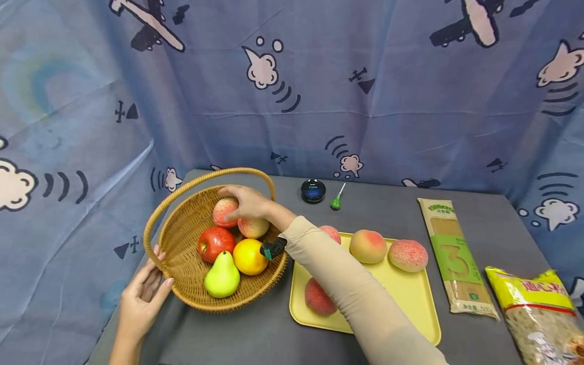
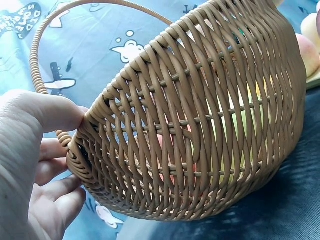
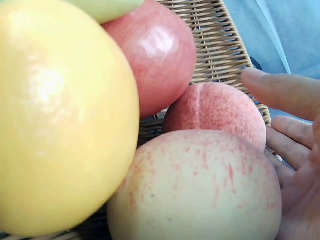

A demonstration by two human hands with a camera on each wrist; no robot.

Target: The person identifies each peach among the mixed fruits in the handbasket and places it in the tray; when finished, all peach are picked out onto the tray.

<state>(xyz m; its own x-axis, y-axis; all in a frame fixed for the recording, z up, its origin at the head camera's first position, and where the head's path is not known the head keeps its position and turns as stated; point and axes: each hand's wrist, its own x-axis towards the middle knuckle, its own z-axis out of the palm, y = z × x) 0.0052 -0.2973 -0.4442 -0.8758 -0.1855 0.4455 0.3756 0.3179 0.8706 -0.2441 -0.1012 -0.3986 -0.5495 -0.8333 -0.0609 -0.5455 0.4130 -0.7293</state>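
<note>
Our left hand [image 1: 142,294] pinches the basket [image 1: 182,261] beside the left edge of the worktop [image 1: 219,339], so a tug there could tip it, while our right hand [image 1: 250,202], fingers apart at the leftmost peach [image 1: 223,210] inside, could set that fruit rolling if we brushed it.

6 pchs [image 1: 367,247] vis | 1 ea: apple [image 1: 214,244] | pear [image 1: 222,278] | orange [image 1: 250,257] | bskt [image 1: 181,251] | tray [image 1: 412,304]
</note>
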